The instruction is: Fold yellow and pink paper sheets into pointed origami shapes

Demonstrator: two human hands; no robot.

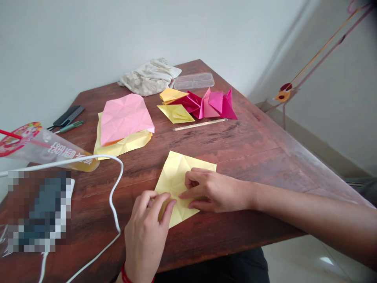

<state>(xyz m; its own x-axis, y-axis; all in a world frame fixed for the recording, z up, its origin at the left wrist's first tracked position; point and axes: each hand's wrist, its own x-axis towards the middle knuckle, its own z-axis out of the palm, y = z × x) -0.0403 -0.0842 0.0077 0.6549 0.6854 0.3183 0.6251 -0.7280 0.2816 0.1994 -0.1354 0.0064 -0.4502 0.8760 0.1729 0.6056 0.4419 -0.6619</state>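
Left hand (147, 226) curled at the left edge of the yellow sheet (173, 169); whether its fingertips pinch the paper cannot be told. Right hand (219, 190), thumb and forefinger apart, rests upon the sheet, which lies creased near the front edge of the table (141, 173). To the left, a white cable (111, 192) and, beyond, a tilted cup (70, 152). Farther back: stacked papers (126, 118), pink uppermost; a pencil (200, 125); folded pieces (222, 103); a clear tray (184, 81) beside a cloth (150, 76).

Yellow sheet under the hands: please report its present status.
Left hand, right hand touching creased yellow sheet. Sheet spread on table. White cable to left, apart from sheet.
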